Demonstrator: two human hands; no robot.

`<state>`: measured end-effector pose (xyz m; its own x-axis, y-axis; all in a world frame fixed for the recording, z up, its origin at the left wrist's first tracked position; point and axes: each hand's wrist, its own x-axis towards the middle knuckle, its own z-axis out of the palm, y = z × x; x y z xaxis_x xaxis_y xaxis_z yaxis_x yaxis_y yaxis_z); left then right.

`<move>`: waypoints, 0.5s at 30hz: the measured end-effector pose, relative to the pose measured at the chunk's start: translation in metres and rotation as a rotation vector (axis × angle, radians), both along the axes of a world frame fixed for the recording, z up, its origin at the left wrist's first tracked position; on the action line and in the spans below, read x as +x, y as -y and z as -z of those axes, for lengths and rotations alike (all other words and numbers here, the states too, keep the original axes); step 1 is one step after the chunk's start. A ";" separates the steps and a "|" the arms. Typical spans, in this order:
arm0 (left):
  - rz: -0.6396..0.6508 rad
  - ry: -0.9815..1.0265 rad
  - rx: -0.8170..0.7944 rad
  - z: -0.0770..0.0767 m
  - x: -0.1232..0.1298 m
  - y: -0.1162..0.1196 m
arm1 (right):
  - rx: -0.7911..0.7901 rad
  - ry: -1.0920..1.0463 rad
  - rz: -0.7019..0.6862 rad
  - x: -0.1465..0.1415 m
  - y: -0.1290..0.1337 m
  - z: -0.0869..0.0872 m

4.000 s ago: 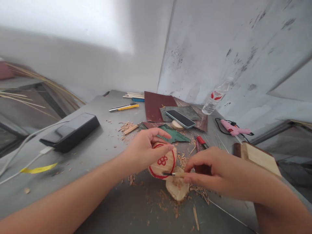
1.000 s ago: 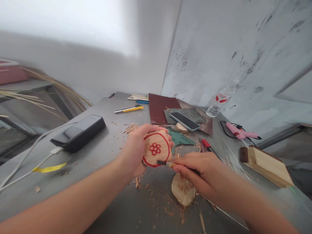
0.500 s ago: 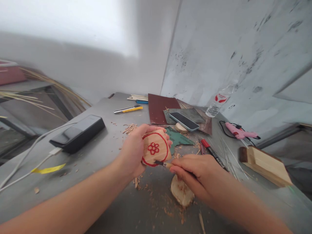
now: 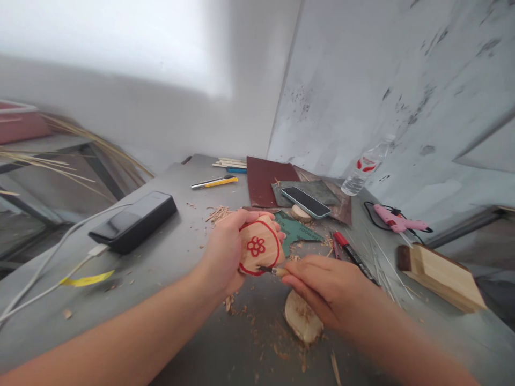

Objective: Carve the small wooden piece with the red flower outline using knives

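Observation:
My left hand [image 4: 227, 249] grips a pale wooden piece [image 4: 269, 252] from its left side, with fingertips curling round the far right edge. On its face are a red ring and a small red flower outline. My right hand [image 4: 322, 281] is closed round the handle of a wood carving tool [image 4: 276, 271], most of which the fingers hide. Its dark metal tip touches the wood at the lower part of the ring. Below, partly behind my right hand, a round wood slice [image 4: 303, 319] lies on the grey table [image 4: 197, 335].
Wood shavings [image 4: 218, 214] lie about. Behind are a yellow utility knife [image 4: 215, 183], sandpaper sheets [image 4: 267, 179] and a phone [image 4: 306, 202]. A black power bank [image 4: 134, 220] sits left. To the right are a red-capped marker [image 4: 356, 257], a pink glue gun [image 4: 398, 218], a water bottle [image 4: 366, 167] and a wooden block [image 4: 440, 276].
The whole view has shifted slightly, so things appear a little further right. Both hands keep their holds, and the tool tip stays at the lower part of the red ring.

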<state>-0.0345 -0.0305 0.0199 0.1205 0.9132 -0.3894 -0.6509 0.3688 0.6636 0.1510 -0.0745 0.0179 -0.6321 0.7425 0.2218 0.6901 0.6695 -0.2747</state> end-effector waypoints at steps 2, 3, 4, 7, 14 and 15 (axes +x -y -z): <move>0.012 0.008 -0.018 0.001 0.001 -0.001 | -0.056 -0.009 0.001 0.000 0.000 -0.002; 0.010 0.010 -0.023 0.001 0.001 -0.002 | -0.102 -0.017 0.015 -0.001 0.000 -0.004; -0.001 0.010 -0.023 0.001 0.001 -0.002 | -0.146 -0.024 0.034 -0.001 0.000 -0.005; -0.048 0.001 -0.005 0.001 0.001 -0.002 | -0.175 -0.035 0.073 -0.004 0.001 -0.005; -0.021 -0.022 -0.012 0.002 0.000 -0.001 | -0.179 -0.047 0.060 -0.003 0.002 -0.002; -0.021 -0.022 -0.011 0.001 0.000 -0.002 | -0.235 -0.066 0.083 -0.003 0.002 -0.003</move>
<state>-0.0349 -0.0284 0.0192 0.0921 0.9110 -0.4021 -0.6437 0.3625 0.6740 0.1480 -0.0760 0.0210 -0.5566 0.8273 0.0757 0.7158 0.5238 -0.4618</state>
